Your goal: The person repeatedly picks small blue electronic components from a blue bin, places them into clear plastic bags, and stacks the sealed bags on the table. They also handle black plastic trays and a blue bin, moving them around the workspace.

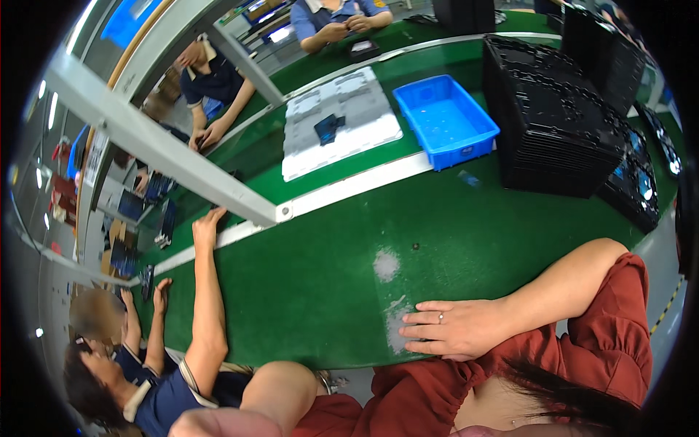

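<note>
My right hand (459, 328) lies flat on the green tabletop (306, 291) close to its near edge. Its fingers are stretched out to the left, there is a ring on one of them, and nothing is under the palm that I can see. The fingertips touch a pale worn patch (397, 328); a second worn patch (386, 264) shows a little farther off. My left arm (280, 397) is bent up at the lower edge, with my left hand (226, 424) very near the camera, its fingers cut off from view.
Beyond a white rail stand a blue bin (445, 120) and a pale tray (342, 156) holding small dark pieces (330, 129). Tall stacked black trays (557, 124) rise at right. A metal post (167, 146) slants across the left. A co-worker's arm (207, 291) reaches over the table; others sit opposite.
</note>
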The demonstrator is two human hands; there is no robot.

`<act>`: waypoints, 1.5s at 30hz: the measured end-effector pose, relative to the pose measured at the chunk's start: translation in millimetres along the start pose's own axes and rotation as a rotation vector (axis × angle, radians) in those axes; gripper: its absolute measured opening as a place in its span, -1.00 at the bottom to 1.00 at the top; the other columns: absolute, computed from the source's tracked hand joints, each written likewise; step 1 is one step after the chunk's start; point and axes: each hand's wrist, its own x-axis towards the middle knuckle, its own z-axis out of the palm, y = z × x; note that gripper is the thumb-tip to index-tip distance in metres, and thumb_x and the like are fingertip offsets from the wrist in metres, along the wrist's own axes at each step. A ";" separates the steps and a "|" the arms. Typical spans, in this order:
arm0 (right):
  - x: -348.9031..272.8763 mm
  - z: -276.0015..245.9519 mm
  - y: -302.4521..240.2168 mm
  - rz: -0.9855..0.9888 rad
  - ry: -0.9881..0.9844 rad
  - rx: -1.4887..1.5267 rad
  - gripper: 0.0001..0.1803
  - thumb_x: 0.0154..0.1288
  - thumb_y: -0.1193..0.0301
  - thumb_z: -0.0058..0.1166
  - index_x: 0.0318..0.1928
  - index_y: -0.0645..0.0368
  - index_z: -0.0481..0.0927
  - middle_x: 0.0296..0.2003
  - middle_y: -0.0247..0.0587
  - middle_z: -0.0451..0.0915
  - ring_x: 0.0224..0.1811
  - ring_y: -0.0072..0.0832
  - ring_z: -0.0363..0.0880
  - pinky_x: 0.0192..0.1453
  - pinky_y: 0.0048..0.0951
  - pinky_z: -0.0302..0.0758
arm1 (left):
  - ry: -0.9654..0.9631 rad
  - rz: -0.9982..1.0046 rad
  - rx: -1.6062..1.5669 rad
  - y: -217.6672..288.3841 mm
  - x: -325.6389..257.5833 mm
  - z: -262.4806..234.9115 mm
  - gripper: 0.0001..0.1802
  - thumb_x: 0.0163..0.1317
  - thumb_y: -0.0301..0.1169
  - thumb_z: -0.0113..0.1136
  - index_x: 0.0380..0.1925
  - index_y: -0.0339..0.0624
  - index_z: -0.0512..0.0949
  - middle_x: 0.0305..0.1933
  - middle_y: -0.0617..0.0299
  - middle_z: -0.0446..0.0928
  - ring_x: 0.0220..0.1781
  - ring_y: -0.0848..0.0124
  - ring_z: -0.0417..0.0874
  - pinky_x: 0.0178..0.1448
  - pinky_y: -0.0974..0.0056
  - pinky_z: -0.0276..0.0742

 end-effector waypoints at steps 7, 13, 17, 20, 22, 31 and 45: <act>-2.4 -1.4 0.9 -0.046 0.056 0.022 -0.45 0.19 0.33 -0.04 0.21 0.24 0.37 0.25 0.06 0.31 0.36 -0.10 0.22 0.45 -0.06 0.10 | -0.358 0.002 0.119 -20.1 -17.5 -3.7 -0.56 0.32 -0.10 -0.04 -0.67 -0.07 0.52 -0.59 0.33 0.53 -0.51 0.47 0.50 -0.39 0.25 0.36; -5.9 -12.4 -1.0 -0.015 -0.089 0.027 -0.40 0.23 0.36 -0.11 0.29 0.24 0.25 0.32 0.15 0.22 0.40 -0.03 0.17 0.48 0.02 0.04 | -0.327 -0.468 0.380 -147.7 -111.4 29.6 -0.86 0.00 -0.52 0.27 -0.63 -0.28 0.51 -0.58 0.16 0.50 -0.53 0.25 0.53 -0.42 0.28 0.45; 1.3 -19.7 -0.1 -0.045 -0.263 -0.035 -0.31 0.20 0.29 -0.05 0.34 0.23 0.18 0.38 0.14 0.12 0.45 -0.05 0.07 0.48 0.02 0.02 | -0.444 -0.871 0.324 -177.7 -168.2 36.8 -0.81 0.12 -0.37 0.29 -0.56 -0.24 0.57 -0.55 0.17 0.50 -0.51 0.32 0.53 -0.41 0.29 0.44; 3.0 -23.6 1.4 -0.089 -0.354 -0.137 -0.31 0.25 0.21 -0.14 0.37 0.20 0.15 0.39 0.14 0.09 0.46 -0.04 0.04 0.48 0.03 0.00 | -0.436 -1.011 0.263 -180.8 -171.3 37.0 -0.80 0.13 -0.35 0.30 -0.53 -0.24 0.57 -0.53 0.18 0.49 -0.52 0.36 0.52 -0.42 0.30 0.43; 1.7 -25.7 -0.1 -0.090 -0.377 -0.178 -0.31 0.27 0.19 -0.18 0.37 0.19 0.14 0.39 0.14 0.08 0.46 -0.04 0.04 0.48 0.04 -0.01 | -0.475 -0.952 0.254 -182.8 -167.6 38.5 -0.80 0.13 -0.35 0.29 -0.52 -0.24 0.55 -0.51 0.19 0.49 -0.52 0.37 0.51 -0.42 0.30 0.42; 7.1 -32.1 2.2 -0.127 -0.452 -0.255 -0.29 0.27 0.11 -0.19 0.38 0.15 0.16 0.38 0.12 0.10 0.45 -0.04 0.06 0.48 0.03 -0.02 | -0.506 -0.962 0.224 -182.7 -171.7 34.0 -0.81 0.15 -0.33 0.26 -0.50 -0.21 0.54 -0.46 0.21 0.50 -0.45 0.32 0.54 -0.36 0.27 0.46; 6.7 -33.3 2.1 -0.126 -0.438 -0.235 -0.27 0.23 0.15 -0.06 0.37 0.15 0.18 0.37 0.16 0.11 0.45 0.00 0.05 0.47 0.07 -0.02 | -0.500 -0.974 0.208 -180.8 -168.1 33.0 -0.84 0.11 -0.38 0.28 -0.35 -0.22 0.58 -0.42 0.22 0.52 -0.41 0.40 0.58 -0.29 0.32 0.51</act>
